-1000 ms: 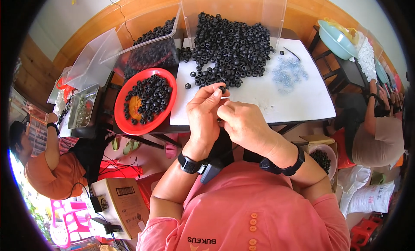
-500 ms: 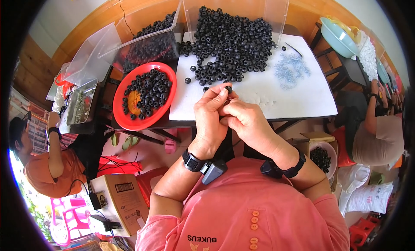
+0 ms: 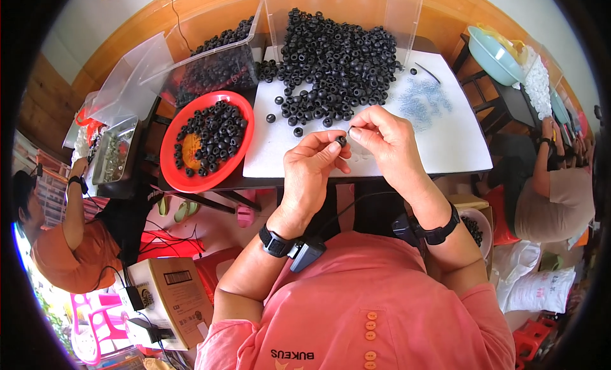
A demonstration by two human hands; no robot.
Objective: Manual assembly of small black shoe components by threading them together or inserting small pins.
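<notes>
Between the thumb and fingers of my left hand [image 3: 312, 169] is a round black bead [image 3: 341, 141] with a hole in it. My right hand [image 3: 385, 141] is raised just to the right of that bead, thumb and forefinger pinched together. Whatever the pinch may hold is too small to make out. Beyond my hands a heap of black beads [image 3: 337, 64] covers the far part of the white tabletop sheet [image 3: 273, 156], with a few beads loose at its near edge. Right of the heap lies a scatter of small bluish clear pieces [image 3: 423, 102].
To the left, a red plate [image 3: 167, 156] holds more beads, with a clear bin [image 3: 216, 71] of them behind it. A clear upright box [image 3: 407, 26] backs the heap. Co-workers sit at left [image 3: 70, 249] and right [image 3: 554, 204]. A carton [image 3: 175, 300] stands lower left.
My hands have drawn apart. The right one has moved up and right off the left, while the left has turned and lowered slightly, still holding a bead.
</notes>
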